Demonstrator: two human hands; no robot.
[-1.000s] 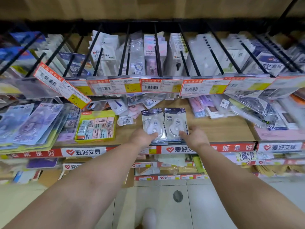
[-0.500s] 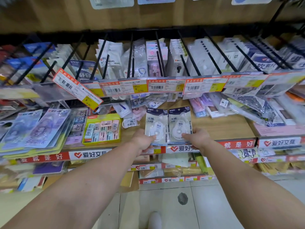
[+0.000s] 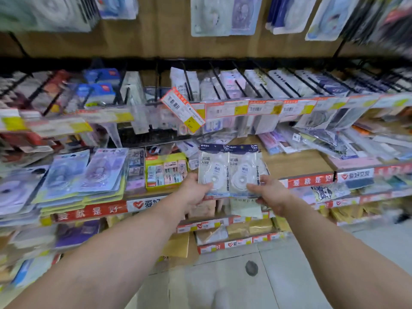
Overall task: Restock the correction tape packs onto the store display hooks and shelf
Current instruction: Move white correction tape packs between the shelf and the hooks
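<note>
Shelf [image 3: 296, 162] front — 2 packs [image 3: 229, 170] (side by side) between both hands [image 3: 194, 192].

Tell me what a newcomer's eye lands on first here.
Two white correction tape packs held side by side at centre, the left hand and right hand each pinching a bottom corner. Behind them, a crooked price tag hangs askew off the hook rail, and a yellow eraser box sits left of the packs.

Two packs held up before the shelf

Our left hand [image 3: 193, 192] pinches the left pack [image 3: 213, 169] and our right hand [image 3: 270, 192] the right pack [image 3: 244, 169], side by side and touching, upright above the shelf [image 3: 296, 162], below the hooks [image 3: 245, 82].
</note>
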